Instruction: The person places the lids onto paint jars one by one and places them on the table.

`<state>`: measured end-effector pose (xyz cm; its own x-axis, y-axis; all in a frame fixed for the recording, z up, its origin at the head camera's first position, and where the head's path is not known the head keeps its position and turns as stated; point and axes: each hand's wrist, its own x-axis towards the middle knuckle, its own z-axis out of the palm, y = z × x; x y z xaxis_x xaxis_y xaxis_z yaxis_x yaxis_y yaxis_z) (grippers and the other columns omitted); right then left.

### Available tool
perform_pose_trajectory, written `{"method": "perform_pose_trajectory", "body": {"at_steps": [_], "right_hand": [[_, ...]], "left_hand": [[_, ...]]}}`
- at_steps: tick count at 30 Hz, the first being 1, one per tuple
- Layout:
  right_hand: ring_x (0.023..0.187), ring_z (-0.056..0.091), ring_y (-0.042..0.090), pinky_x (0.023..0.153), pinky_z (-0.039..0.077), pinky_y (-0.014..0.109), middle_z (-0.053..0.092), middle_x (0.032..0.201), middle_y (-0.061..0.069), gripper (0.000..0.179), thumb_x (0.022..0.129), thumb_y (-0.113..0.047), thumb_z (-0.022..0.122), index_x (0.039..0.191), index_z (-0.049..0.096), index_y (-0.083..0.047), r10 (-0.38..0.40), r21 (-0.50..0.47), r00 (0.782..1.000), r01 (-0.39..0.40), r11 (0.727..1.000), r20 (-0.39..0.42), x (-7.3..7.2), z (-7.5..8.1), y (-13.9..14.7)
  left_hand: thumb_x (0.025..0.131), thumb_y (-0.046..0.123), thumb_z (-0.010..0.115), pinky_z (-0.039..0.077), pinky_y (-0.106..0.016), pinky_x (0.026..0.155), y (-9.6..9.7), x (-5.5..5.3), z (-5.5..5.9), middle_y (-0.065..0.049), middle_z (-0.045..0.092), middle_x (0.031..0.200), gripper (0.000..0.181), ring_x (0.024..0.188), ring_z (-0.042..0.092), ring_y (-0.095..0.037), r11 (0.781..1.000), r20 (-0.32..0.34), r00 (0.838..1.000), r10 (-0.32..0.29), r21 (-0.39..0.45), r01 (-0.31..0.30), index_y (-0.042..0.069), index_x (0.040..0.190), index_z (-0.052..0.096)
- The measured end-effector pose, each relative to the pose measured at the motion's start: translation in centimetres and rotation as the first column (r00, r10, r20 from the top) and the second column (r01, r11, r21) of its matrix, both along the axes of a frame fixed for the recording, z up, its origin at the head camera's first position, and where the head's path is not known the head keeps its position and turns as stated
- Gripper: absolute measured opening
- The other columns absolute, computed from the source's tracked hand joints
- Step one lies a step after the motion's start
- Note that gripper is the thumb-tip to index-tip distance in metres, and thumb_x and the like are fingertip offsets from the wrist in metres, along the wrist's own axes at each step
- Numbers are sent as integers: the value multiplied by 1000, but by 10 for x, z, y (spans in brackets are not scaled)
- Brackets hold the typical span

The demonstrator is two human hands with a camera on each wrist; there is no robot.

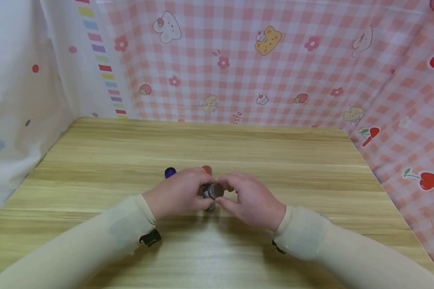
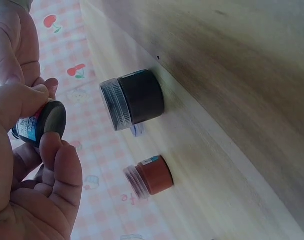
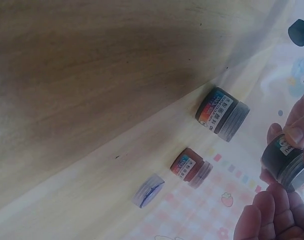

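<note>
In the head view, my left hand (image 1: pixel 181 189) grips a small dark paint jar (image 1: pixel 206 190), tilted with its lid to the right. The fingertips and thumb of my right hand (image 1: pixel 253 200) pinch its lid (image 1: pixel 216 190). Labels show on the held paint jar (image 2: pixel 31 126) in both wrist views. A second dark paint jar (image 3: pixel 219 112) with a clear lid stands on the table below the hands; they mostly cover it in the head view. Farther back is a red-brown paint jar (image 2: pixel 157 176), also clear-lidded. A loose clear lid (image 3: pixel 148 190) with a blue streak lies near them.
A round blue-purple object (image 1: pixel 170 172) sits behind my left hand, partly covered by it. The wooden table (image 1: pixel 217 144) ends at a pink checked curtain (image 1: pixel 246 72) at the back; more cloth hangs at both sides.
</note>
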<state>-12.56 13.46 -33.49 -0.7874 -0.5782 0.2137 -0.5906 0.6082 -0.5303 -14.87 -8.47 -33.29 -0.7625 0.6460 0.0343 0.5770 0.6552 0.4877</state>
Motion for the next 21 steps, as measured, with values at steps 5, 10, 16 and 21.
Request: {"method": "perform_pose_trajectory", "body": {"at_steps": [5,10,16,21], "right_hand": [[99,67,19,87,56,35,73,109,-1,25,94,-20,80,115,71,-11,-17,-11,1000,17,1000,0,1,1,0],[96,65,15,85,56,34,71,106,-1,24,94,-20,80,115,71,-11,-38,-15,999,38,999,-19,1,0,1],[94,64,17,83,54,33,70,103,0,23,93,-19,80,113,71,-10,-53,-28,998,52,998,-35,1,-1,1],[93,64,20,81,53,32,69,103,1,25,93,-17,80,114,71,-8,-44,-43,997,42,998,-60,1,-3,2]], "left_hand": [[91,23,82,50,-21,65,1,1,-1,7,63,88,14,76,55,-8,1000,-13,1000,12,22,-12,15,101,76],[91,20,80,49,-22,64,2,1,1,4,61,87,12,76,54,-9,999,-21,1000,14,48,-13,13,97,72],[91,17,80,50,-22,66,2,1,3,4,61,90,13,79,55,-11,998,10,999,32,45,-33,13,102,74],[91,17,79,49,-22,64,3,2,4,3,61,90,12,77,55,-11,998,19,999,36,44,-37,12,101,75]]}}
